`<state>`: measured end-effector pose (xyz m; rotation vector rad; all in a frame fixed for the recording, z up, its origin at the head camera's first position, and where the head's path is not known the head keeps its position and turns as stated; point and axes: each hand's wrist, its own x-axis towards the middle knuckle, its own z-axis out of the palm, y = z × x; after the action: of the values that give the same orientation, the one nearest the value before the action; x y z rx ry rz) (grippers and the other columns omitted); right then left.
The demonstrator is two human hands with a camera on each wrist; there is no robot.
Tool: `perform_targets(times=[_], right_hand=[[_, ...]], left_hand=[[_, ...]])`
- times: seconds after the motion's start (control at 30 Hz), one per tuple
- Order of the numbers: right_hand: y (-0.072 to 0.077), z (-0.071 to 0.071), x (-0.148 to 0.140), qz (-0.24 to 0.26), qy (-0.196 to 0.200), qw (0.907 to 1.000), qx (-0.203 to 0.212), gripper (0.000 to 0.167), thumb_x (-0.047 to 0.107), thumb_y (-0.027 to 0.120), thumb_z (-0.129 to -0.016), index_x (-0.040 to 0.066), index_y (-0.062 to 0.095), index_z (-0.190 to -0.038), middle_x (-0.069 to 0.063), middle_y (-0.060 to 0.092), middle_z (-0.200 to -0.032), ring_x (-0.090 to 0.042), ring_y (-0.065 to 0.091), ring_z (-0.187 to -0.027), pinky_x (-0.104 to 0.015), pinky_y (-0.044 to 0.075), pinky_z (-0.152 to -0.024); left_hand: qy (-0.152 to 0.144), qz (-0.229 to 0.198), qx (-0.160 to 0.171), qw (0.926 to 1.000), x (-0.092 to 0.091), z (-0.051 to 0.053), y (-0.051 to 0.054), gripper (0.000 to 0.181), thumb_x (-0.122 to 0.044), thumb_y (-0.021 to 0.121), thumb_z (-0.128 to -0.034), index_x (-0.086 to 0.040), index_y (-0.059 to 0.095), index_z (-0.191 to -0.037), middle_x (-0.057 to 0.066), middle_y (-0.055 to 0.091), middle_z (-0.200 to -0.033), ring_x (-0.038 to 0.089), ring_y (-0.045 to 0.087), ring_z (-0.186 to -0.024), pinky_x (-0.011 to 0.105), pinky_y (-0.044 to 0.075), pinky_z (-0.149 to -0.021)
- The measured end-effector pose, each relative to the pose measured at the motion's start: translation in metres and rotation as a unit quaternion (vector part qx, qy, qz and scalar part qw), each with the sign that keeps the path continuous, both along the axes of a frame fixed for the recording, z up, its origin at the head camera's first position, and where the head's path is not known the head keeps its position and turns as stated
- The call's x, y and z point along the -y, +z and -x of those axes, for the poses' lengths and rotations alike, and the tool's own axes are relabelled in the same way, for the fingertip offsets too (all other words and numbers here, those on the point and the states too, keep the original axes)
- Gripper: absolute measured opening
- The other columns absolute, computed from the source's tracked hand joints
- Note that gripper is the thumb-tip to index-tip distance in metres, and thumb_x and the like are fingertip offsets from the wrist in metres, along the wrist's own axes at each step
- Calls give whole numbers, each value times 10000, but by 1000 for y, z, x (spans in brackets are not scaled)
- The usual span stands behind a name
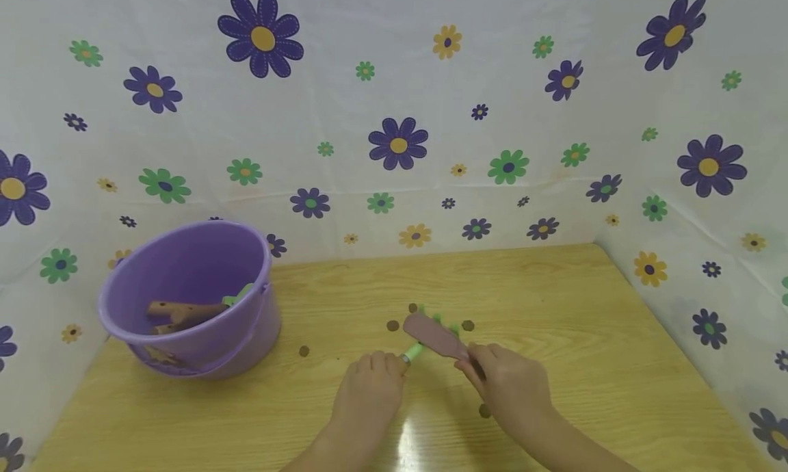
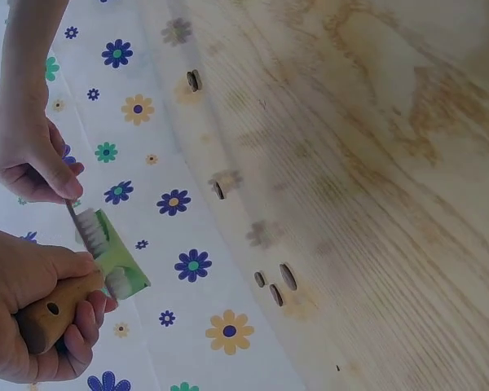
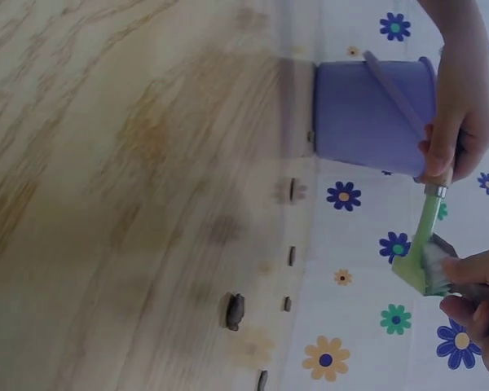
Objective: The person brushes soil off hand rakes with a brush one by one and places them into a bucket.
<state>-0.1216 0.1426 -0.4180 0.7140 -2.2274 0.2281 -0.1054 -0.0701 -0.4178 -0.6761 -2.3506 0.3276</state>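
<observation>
My left hand (image 1: 371, 390) grips the wooden handle (image 2: 61, 309) of a small green garden rake (image 3: 426, 236), held above the table. Its prongs peek out behind the brush in the head view. A flat, brownish-mauve brush (image 1: 434, 336) with white bristles is in my right hand (image 1: 514, 383), pinched at its handle between thumb and fingers. In both wrist views the bristles (image 2: 92, 230) touch the green head of the rake. The brush back covers much of that head from above.
At the left stands a purple bucket (image 1: 265, 328) with wooden-handled tools (image 1: 185, 312) and a green piece inside. Several flat brown pieces (image 1: 392, 326) lie scattered on the wooden table (image 1: 554, 294). A flower-patterned cloth (image 1: 345, 102) hangs behind and at the sides.
</observation>
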Motion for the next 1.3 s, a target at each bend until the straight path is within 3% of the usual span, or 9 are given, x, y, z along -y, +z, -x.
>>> perform_targets(times=[0.27,0.47,0.57,0.87,0.97,1.07,1.2,1.3], right_hand=[[-11,5,7,-280,-34,9976,-633,541,314,308,-1031,20,692,-790,-67,660,-623,-183,621,-471,-223,490,-389],[-21,10,13,-519,118,9949,-858,291,210,503,-880,-5,687,-815,-86,667,-645,-193,625,-484,-225,496,-398],[-26,13,14,-606,130,9935,-951,269,191,511,-868,-8,685,-821,-90,670,-655,-185,623,-485,-225,494,-399],[-32,21,16,-843,170,9882,-1265,459,135,319,-1025,5,691,-791,-77,670,-648,-161,600,-457,-207,470,-385],[-33,24,17,-891,211,9869,-1332,424,114,344,-1012,3,691,-793,-76,673,-653,-162,601,-460,-202,464,-382],[-33,27,19,-844,236,9868,-1360,381,111,381,-996,6,690,-802,-77,672,-657,-160,597,-461,-202,451,-371],[-31,31,19,-768,179,9865,-1435,287,127,461,-936,5,687,-808,-76,664,-651,-157,582,-450,-200,413,-346],[-28,34,19,-671,112,9875,-1422,249,161,513,-882,-4,682,-801,-83,662,-642,-165,581,-442,-204,403,-335]], left_hand=[[263,600,277,9975,5,0,2,375,-375,731,-803,-10,643,-795,-10,477,-573,43,399,-473,104,350,-437],[303,777,109,9965,8,1,2,343,-325,710,-833,-25,631,-688,-34,392,-502,31,339,-423,96,302,-397],[325,814,182,9960,8,1,2,315,-278,700,-844,-41,622,-651,-41,363,-490,31,308,-420,100,266,-389],[472,953,1044,9888,5,0,10,236,-201,706,-843,-66,636,-661,-40,332,-514,43,261,-452,116,220,-398],[530,1005,1171,9866,5,1,12,220,-173,722,-828,-62,632,-661,-36,342,-513,42,281,-449,114,240,-391],[621,960,1524,9817,4,-1,14,122,-150,750,-792,-53,681,-768,-19,380,-534,51,320,-464,120,279,-400],[686,861,2019,9732,2,-4,14,98,-133,754,-772,-74,676,-775,-5,443,-577,72,399,-497,139,364,-422],[597,741,2103,9730,1,-6,10,106,-121,754,-761,-80,662,-729,-4,462,-592,82,434,-504,152,390,-419]])
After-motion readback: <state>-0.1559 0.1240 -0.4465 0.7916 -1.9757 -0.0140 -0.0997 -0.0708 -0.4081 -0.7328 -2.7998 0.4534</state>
